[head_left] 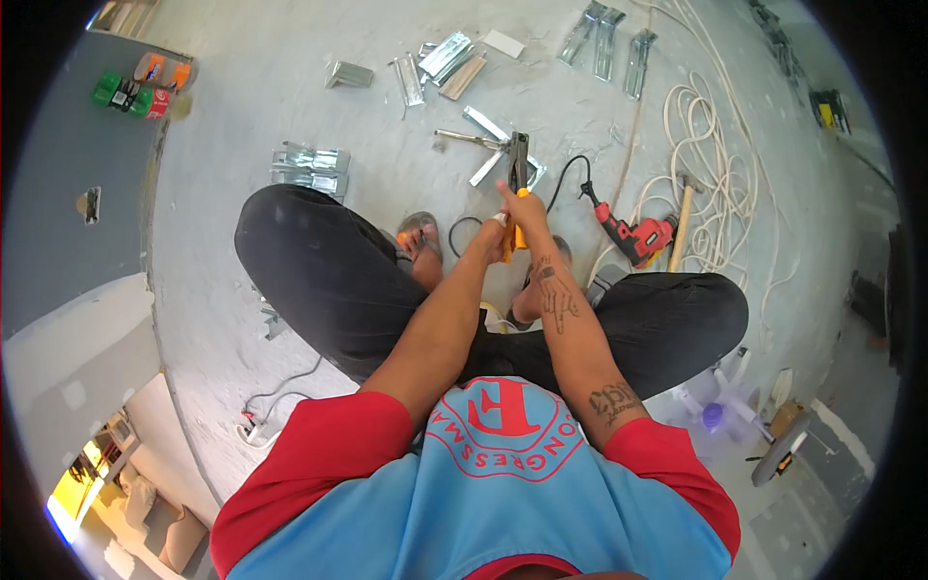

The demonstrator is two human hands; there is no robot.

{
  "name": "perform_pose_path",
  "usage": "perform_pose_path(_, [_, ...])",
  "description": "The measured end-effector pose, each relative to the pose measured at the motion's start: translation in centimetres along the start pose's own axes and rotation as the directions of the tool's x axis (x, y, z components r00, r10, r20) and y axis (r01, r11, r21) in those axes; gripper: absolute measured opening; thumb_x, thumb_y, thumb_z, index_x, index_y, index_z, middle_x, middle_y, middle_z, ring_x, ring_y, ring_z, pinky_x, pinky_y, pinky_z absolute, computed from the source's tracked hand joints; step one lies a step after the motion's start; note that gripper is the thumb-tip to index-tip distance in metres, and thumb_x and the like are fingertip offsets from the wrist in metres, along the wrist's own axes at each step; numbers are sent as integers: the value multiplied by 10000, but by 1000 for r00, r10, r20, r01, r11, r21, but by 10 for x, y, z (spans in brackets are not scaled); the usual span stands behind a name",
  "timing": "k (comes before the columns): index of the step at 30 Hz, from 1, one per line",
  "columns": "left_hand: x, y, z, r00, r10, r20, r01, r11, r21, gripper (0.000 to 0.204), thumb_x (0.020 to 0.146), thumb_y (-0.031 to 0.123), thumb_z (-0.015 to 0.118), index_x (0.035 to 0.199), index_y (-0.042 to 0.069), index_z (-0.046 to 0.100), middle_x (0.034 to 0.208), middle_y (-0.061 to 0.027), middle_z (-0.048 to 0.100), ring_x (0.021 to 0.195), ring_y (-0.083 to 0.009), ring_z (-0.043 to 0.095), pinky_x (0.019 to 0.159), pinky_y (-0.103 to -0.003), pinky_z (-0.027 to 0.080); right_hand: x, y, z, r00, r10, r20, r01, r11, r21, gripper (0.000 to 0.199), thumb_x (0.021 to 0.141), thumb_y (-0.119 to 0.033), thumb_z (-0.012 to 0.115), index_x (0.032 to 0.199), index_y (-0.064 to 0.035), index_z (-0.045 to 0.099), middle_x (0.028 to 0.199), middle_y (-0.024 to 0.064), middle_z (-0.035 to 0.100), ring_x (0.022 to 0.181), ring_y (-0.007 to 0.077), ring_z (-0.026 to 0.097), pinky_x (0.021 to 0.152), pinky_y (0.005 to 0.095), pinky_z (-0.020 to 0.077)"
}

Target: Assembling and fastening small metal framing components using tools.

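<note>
From where I stand, the person's left hand point(495, 240) and right hand point(527, 211) are both wrapped around the orange-yellow handles of a long, dark metal cutting tool point(520, 153). Its head is out past the person's feet, by some thin, shiny silver metal strips point(488, 168). To the right, a red and black power drill point(638, 239) lies on the grey floor point(387, 145), near a hammer with a wooden handle point(682, 227).
</note>
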State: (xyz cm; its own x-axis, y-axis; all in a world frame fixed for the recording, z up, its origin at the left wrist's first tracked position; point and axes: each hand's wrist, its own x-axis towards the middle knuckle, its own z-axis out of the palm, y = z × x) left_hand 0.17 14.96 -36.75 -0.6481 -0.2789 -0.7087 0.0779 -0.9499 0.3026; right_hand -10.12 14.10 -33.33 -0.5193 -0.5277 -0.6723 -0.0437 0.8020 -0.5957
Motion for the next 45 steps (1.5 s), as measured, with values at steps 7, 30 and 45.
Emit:
perform_pose_path(7, [-8, 13, -20, 998, 8, 55, -9, 1000, 23, 395, 998, 417, 339, 1142, 103, 531, 1045, -58, 611, 932, -214, 594, 839, -371, 487, -23, -32, 12, 996, 48, 74, -43, 996, -72, 759, 760, -722, 534, 890, 13, 677, 846, 183, 672, 816, 349, 643, 756, 421, 491])
perform_pose_path(30, [-6, 4, -6, 997, -10, -80, 8, 1000, -25, 461, 919, 579, 457, 901, 124, 533, 700, -23, 518, 568, -185, 501, 511, -323, 399, -28, -42, -19, 996, 6, 87, -9, 999, 35, 808, 604, -737, 713, 801, 42, 634, 763, 118, 638, 573, 216, 612, 536, 326, 491])
perform_pose_path(45, [-19, 5, 1, 996, 34, -83, -42, 995, -91, 426, 955, 518, 402, 1145, 160, 536, 980, -12, 622, 811, -179, 592, 643, -333, 475, -32, -37, 8, 996, 11, -83, -15, 999, -50, 794, 759, -780, 471, 640, -17, 652, 604, 117, 658, 661, 234, 672, 683, 331, 508])
